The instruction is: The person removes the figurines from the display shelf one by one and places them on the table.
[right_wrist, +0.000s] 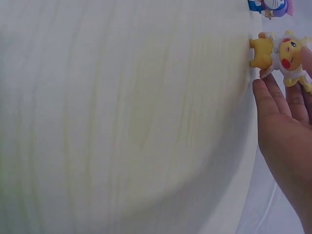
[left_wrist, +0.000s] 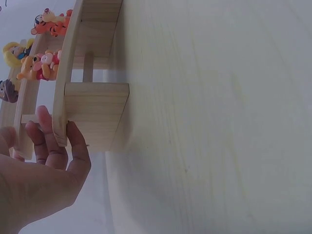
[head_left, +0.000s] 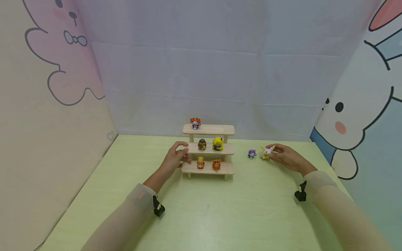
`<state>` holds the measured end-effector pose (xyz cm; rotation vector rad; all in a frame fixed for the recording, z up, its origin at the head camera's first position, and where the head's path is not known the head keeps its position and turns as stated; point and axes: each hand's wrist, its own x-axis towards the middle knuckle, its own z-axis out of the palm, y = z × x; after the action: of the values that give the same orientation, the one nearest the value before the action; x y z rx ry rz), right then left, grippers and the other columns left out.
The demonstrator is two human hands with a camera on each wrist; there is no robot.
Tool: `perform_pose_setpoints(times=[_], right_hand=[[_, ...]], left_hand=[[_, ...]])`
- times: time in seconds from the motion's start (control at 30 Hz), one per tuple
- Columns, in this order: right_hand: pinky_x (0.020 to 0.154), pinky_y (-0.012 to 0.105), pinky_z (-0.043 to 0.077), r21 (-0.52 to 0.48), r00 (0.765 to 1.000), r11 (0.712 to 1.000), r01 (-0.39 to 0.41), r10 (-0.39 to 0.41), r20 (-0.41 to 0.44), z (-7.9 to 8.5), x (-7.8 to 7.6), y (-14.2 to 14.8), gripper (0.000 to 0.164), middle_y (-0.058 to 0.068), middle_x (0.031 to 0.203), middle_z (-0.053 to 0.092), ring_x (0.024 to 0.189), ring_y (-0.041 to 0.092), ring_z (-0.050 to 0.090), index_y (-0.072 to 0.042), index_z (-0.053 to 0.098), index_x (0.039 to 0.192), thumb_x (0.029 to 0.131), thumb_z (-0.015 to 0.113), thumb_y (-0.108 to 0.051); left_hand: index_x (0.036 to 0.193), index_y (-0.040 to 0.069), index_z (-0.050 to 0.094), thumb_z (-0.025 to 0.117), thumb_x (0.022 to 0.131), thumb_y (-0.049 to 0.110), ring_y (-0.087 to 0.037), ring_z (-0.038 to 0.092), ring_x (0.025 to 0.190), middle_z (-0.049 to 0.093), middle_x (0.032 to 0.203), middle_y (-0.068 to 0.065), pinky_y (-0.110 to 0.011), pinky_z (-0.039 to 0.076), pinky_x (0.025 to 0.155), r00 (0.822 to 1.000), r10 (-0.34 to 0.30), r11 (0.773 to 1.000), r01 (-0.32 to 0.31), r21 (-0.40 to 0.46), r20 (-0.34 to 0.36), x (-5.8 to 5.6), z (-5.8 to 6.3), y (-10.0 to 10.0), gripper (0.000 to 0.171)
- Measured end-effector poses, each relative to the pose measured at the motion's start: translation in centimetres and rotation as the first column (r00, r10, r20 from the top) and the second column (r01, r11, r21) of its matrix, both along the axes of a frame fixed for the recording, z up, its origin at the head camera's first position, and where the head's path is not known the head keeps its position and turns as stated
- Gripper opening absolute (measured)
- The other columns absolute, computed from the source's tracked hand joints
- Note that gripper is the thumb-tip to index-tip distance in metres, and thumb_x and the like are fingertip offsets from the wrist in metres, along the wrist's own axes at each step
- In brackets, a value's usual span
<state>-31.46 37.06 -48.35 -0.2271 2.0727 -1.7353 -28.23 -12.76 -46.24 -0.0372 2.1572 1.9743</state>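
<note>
A three-tier wooden display stand (head_left: 208,129) stands on the table, with my left hand (head_left: 176,156) at its left side. In the left wrist view, fingers (left_wrist: 78,151) of that hand curl round the end of the lowest tier. To the right of the stand, my right hand (head_left: 287,157) holds a yellow figurine in a white long-eared hood (head_left: 266,152) between thumb and fingers. In the right wrist view the yellow figurine (right_wrist: 264,52) is upright with its feet at the tabletop. Just left of it stands a small purple-and-white figurine (head_left: 251,153).
An orange-maned figurine (head_left: 195,123) is on the top tier. The middle tier bears a brown figurine (head_left: 202,144) and a yellow-haired one (head_left: 217,143). On the lowest tier are a bear figurine (head_left: 200,163) and a tiger figurine (head_left: 216,164). A pale cloth (head_left: 201,76) hangs behind the table.
</note>
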Motion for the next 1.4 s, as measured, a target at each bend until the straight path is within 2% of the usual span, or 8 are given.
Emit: perform_pose_setpoints(times=[0.23,0.67,0.8,0.97,1.1,1.2,1.27,1.4], right_hand=[[0.096,0.020,0.049,-0.004,1.000,1.000,0.010,-0.010,0.015,0.0,-0.1,0.2,0.060,-0.005,0.128,0.054,0.111,0.005,0.061,0.006,0.027,0.155,0.107,0.058,-0.011],[0.096,0.020,0.049,-0.030,1.000,0.999,0.024,-0.024,0.011,0.1,-0.4,0.1,0.059,-0.009,0.137,0.047,0.113,0.002,0.058,0.007,0.027,0.155,0.107,0.057,-0.009],[0.097,0.019,0.048,-0.018,1.000,1.000,0.022,-0.022,-0.005,0.3,-0.4,0.1,0.058,0.004,0.147,0.043,0.115,-0.001,0.056,0.008,0.029,0.154,0.107,0.058,-0.009],[0.099,0.017,0.046,0.003,0.999,1.000,0.009,-0.009,-0.032,1.0,-0.5,0.2,0.060,0.024,0.160,0.028,0.121,-0.003,0.051,0.009,0.026,0.155,0.108,0.057,-0.012],[0.100,0.015,0.043,0.013,0.999,1.000,-0.009,0.009,-0.041,1.8,-0.7,0.4,0.061,0.027,0.163,0.023,0.141,0.017,0.042,0.008,0.023,0.157,0.108,0.055,-0.012],[0.109,0.019,0.040,0.020,0.999,1.000,-0.013,0.014,-0.035,2.4,-1.0,0.4,0.061,0.026,0.166,0.019,0.154,0.036,0.022,0.008,0.023,0.157,0.109,0.054,-0.013],[0.115,0.026,0.034,0.027,0.999,1.000,-0.009,0.010,-0.032,3.0,-1.0,0.3,0.062,0.025,0.167,0.017,0.156,0.040,0.013,0.008,0.023,0.157,0.109,0.054,-0.014],[0.122,0.038,0.023,0.048,0.999,0.999,-0.003,0.005,-0.037,4.0,-1.3,0.1,0.063,0.025,0.167,0.017,0.156,0.040,0.012,0.007,0.022,0.158,0.109,0.054,-0.017]], left_hand=[[0.133,0.020,0.051,0.055,0.109,0.027,-0.018,0.072,0.082,0.068,0.090,-0.005,-0.038,0.053,0.074,1.000,0.003,1.000,-0.003,0.002,-0.003,0.0,0.1,0.0,0.025],[0.134,0.019,0.051,0.054,0.110,0.027,-0.018,0.072,0.083,0.068,0.090,-0.006,-0.038,0.054,0.074,1.000,0.005,1.000,-0.005,-0.003,-0.008,0.2,0.2,0.1,0.025],[0.133,0.019,0.051,0.055,0.110,0.027,-0.018,0.072,0.083,0.067,0.090,-0.005,-0.038,0.054,0.074,1.000,0.006,1.000,-0.006,-0.002,-0.006,0.1,0.2,0.1,0.025],[0.134,0.019,0.051,0.054,0.110,0.028,-0.018,0.072,0.084,0.067,0.091,-0.005,-0.038,0.054,0.075,1.000,0.004,1.000,-0.004,-0.008,-0.003,0.1,0.2,0.0,0.026],[0.134,0.020,0.051,0.054,0.110,0.027,-0.018,0.072,0.084,0.068,0.091,-0.005,-0.038,0.053,0.075,1.000,0.006,1.000,-0.006,-0.014,0.000,0.1,0.2,0.1,0.025],[0.133,0.020,0.051,0.054,0.110,0.027,-0.018,0.072,0.083,0.068,0.091,-0.005,-0.038,0.053,0.075,1.000,0.010,1.000,-0.010,-0.011,0.002,0.1,0.2,0.1,0.025],[0.134,0.020,0.051,0.054,0.110,0.027,-0.018,0.073,0.083,0.068,0.090,-0.005,-0.038,0.053,0.074,1.000,0.007,1.000,-0.007,-0.009,0.001,0.1,0.2,0.1,0.025],[0.134,0.019,0.051,0.055,0.110,0.027,-0.018,0.073,0.083,0.067,0.090,-0.005,-0.038,0.053,0.074,1.000,0.003,1.000,-0.003,-0.007,-0.001,0.0,0.1,0.0,0.026]])
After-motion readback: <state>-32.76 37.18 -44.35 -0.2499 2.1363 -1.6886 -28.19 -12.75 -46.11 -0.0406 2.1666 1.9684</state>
